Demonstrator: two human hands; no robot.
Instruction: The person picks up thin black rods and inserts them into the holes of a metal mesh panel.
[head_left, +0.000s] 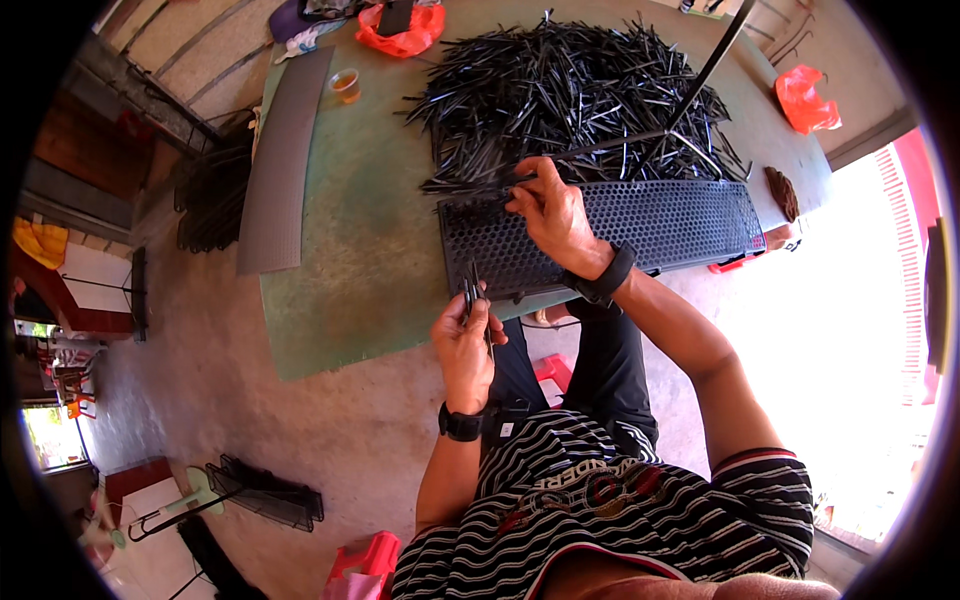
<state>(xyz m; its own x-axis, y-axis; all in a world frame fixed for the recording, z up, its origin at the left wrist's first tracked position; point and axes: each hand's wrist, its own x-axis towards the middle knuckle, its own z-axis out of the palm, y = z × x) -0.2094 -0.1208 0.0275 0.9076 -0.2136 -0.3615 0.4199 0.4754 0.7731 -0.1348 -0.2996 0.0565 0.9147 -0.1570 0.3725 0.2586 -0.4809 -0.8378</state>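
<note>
In my left hand, closed fingers hold a small bunch of thin black strips with their tips pointing up and away from me. My right hand is pinched over the far edge of a black perforated panel, with dark strip ends at its fingertips, partly blurred. Beyond the panel lies a large heap of narrow, glossy black strips. The panel, full of round holes, rests along the near edge of the green table. My left hand is just off the panel's near left corner.
A long grey board lies at the table's left side. Near it stands a cup of amber liquid. Red plastic bags lie at the back and right. A dark metal rod rises over the heap. Red stools stand below.
</note>
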